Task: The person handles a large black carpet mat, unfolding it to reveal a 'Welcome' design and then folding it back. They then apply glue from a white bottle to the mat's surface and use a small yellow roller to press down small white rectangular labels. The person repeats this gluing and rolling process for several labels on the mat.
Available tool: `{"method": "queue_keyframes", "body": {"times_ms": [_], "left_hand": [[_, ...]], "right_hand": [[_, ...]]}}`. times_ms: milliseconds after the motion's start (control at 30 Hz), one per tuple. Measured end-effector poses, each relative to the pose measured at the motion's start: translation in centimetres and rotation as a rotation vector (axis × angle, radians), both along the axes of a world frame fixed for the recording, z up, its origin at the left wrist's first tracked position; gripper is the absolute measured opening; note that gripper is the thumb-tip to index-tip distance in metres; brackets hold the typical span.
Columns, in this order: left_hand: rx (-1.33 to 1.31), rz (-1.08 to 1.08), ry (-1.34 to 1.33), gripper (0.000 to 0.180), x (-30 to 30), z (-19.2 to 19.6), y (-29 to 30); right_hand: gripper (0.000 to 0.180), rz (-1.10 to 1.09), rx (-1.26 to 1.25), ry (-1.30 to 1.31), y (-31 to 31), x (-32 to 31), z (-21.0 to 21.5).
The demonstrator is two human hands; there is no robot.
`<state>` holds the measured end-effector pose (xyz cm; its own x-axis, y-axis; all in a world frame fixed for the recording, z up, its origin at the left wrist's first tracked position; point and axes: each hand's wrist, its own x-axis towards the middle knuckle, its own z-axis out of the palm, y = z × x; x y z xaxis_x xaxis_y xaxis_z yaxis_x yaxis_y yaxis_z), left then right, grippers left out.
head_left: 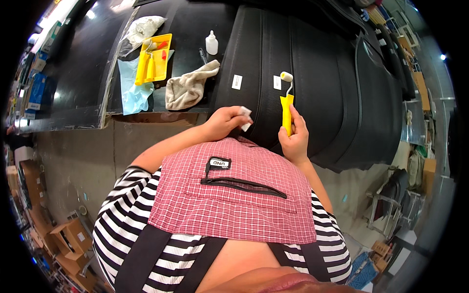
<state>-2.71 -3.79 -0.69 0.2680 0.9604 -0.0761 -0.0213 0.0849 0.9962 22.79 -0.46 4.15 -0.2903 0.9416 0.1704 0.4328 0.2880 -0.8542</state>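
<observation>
My right hand [296, 139] is wrapped round the yellow handle of a small paint roller [287, 110], its pale roller head pointing up and away from me. Between the fingers of my left hand [222, 123] is a small crumpled white piece [245, 117], paper or cloth; I cannot tell which. Both hands are just above the near edge of a large black padded sheet [322, 93] with sewn seams. Two white labels lie on it: one label [237, 82] farther left, the other label [277, 82] beside the roller head.
Left of the sheet, a beige cloth [188, 88] lies on the black table [183, 19]. Near it are a white squeeze bottle [211, 43], a yellow paint tray [161, 71] with rollers, light blue paper [132, 95] and a plastic bag [145, 28]. Cardboard boxes [73, 239] stand lower left.
</observation>
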Motion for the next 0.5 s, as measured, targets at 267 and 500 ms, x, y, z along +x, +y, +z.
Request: {"method": "queue_keyframes", "body": {"times_ms": [267, 500], "left_hand": [[0.703, 0.029, 0.435, 0.007, 3.7, 0.9, 5.1], [0.228, 0.656, 0.328, 0.01, -8.0, -2.9, 4.8]], "right_hand": [[0.056, -0.063, 0.113, -0.242, 0.0, -0.5, 0.5], [0.053, -0.076, 0.025, -0.119, -0.1, 0.0, 0.3]]}}
